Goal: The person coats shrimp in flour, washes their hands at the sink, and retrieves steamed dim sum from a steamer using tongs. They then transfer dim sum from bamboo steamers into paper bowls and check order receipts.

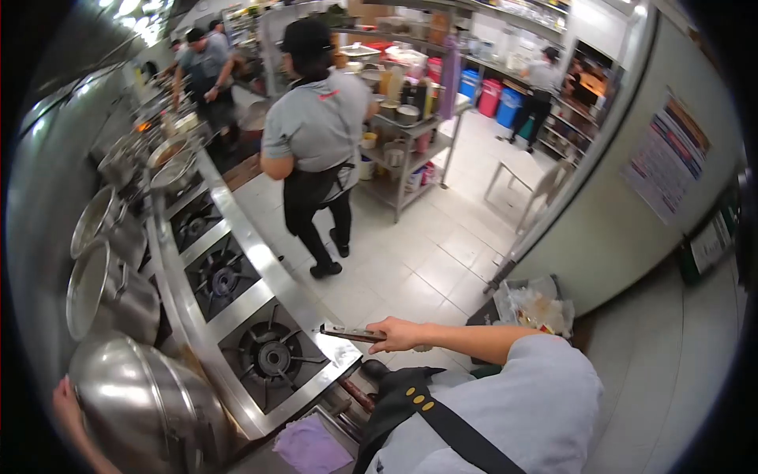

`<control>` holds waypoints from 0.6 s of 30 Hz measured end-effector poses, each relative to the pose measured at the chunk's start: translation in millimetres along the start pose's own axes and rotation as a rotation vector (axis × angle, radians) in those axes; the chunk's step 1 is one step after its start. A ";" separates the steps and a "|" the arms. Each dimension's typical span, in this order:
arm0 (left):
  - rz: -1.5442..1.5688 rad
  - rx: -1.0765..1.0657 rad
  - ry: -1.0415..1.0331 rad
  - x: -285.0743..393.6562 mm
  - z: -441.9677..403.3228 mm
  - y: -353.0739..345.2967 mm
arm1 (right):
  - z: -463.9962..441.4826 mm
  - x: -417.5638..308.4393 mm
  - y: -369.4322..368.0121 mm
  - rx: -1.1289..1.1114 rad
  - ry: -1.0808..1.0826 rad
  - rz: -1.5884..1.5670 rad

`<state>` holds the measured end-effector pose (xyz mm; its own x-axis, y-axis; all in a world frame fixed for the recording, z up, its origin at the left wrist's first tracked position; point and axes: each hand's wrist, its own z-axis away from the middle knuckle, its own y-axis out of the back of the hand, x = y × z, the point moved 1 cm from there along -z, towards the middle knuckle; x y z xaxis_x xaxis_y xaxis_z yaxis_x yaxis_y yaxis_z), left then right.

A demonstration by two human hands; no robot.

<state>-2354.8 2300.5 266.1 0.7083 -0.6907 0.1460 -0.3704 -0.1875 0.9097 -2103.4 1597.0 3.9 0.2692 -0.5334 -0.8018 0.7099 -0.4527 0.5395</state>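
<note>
At the lower left edge, my left hand (66, 403) is at the side of a large, rounded steel pot (130, 383), its fingers closed at the edge and partly hidden. My right hand (397, 335) is wrapped round metal tongs (347, 332), which point left over the front corner of the stove. Below the tongs' tip is an unlit gas burner (273, 357) with a black grate. A purple cloth (313, 444) lies beside the stove's near end.
More large pots (95, 288) line the wall side of the stove (264, 261). A co-worker (316, 142) stands in the aisle by a steel shelf rack (407, 158). Other people work farther back. A chair (537, 186) and a bag-lined bin (537, 304) stand right.
</note>
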 end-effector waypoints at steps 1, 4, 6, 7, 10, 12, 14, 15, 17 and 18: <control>-0.101 -0.087 0.045 17.8 11.2 15.5 | -8.8 -5.6 -1.4 0.035 0.058 0.044; -0.222 0.044 -0.072 0.2 1.2 6.5 | -45.5 -13.7 -5.7 0.096 0.141 -0.001; -0.069 -0.002 -0.099 3.8 8.6 9.7 | -71.9 -42.2 -3.4 -0.008 0.000 0.045; -0.221 0.027 -0.085 24.3 18.9 19.9 | -91.9 -48.8 -13.2 -0.059 -0.002 -0.154; -0.221 -0.023 0.064 39.2 20.1 46.3 | -124.5 -150.5 1.8 -0.011 0.381 -0.440; -0.114 0.058 0.172 9.1 13.0 61.9 | -131.9 -221.6 21.2 -0.016 0.528 -0.570; 0.120 0.033 0.284 -22.1 11.8 85.8 | -147.2 -269.7 40.2 0.015 0.882 -0.584; 0.239 0.025 0.331 -34.2 16.5 97.5 | -149.6 -296.2 42.7 -0.031 1.018 -0.680; 0.275 -0.002 0.485 -57.4 28.8 123.1 | -154.7 -344.0 49.1 -0.096 1.173 -0.783; 0.294 -0.016 0.557 -64.8 34.4 136.9 | -161.9 -362.8 50.6 -0.124 1.223 -0.874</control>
<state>-2472.2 2295.6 367.8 0.7869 -0.2431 0.5672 -0.5909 -0.0315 0.8062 -2059.8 1883.3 280.6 0.0612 0.7996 -0.5974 0.9608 -0.2093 -0.1818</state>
